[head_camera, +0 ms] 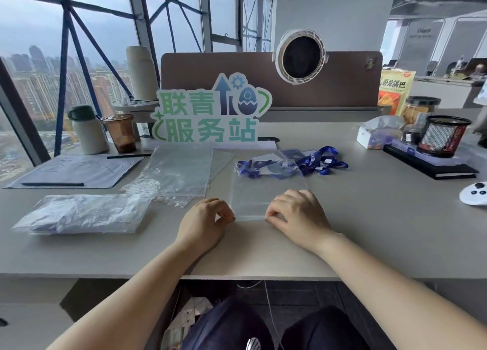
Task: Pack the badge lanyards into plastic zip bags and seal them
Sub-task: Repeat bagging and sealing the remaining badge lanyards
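Observation:
A clear plastic zip bag [263,191] lies flat on the desk in front of me, with a blue badge lanyard [259,168] inside its far end. My left hand [205,224] pinches the bag's near left corner. My right hand [296,215] pinches the near edge at the right. More blue lanyards [322,161] lie loose behind the bag to the right. A pile of empty zip bags [179,170] sits to the left, and a stack of packed bags [84,214] lies at the near left.
A green and white cut-out sign [208,116] stands at the back centre. At the left are a sheet of paper with pens [76,170], an iced coffee cup [120,132] and a flask [88,131]. At the right stand a mesh pen holder [442,136] on a black notebook, and a white controller [474,193].

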Demonstrator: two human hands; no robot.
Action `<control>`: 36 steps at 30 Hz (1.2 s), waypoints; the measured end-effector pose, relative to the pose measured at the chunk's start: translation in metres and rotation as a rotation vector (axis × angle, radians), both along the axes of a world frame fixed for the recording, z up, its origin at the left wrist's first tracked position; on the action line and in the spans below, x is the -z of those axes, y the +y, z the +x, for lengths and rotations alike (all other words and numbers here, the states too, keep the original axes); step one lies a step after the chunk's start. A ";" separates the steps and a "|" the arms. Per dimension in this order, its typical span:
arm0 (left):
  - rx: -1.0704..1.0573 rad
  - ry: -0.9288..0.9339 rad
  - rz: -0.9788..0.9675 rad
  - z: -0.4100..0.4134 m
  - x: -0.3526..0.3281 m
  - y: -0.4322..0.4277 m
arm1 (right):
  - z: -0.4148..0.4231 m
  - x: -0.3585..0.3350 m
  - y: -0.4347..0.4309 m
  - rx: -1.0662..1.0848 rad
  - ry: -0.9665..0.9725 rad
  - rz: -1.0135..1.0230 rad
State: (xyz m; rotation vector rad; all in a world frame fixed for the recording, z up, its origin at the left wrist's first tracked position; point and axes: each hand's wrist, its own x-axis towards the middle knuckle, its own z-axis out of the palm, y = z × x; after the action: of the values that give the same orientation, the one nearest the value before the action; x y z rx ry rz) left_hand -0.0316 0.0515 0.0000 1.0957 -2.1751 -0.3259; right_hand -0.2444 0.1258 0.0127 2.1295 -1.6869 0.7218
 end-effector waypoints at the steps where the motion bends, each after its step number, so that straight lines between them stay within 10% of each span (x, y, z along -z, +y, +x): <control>1: -0.001 0.000 -0.007 0.000 0.000 0.000 | -0.007 0.000 0.004 0.013 -0.011 0.004; 25: 0.016 -0.047 -0.014 -0.004 -0.002 0.005 | -0.078 0.007 0.051 0.141 -0.385 0.238; 36: 0.107 0.234 0.221 -0.014 -0.007 0.001 | -0.075 -0.012 0.035 0.082 -0.962 0.234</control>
State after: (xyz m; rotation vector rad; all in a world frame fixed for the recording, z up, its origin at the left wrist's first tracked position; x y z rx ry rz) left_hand -0.0456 0.0524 0.0075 1.0037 -2.0258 -0.7207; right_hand -0.3190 0.1611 0.0247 1.9393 -2.3706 1.7928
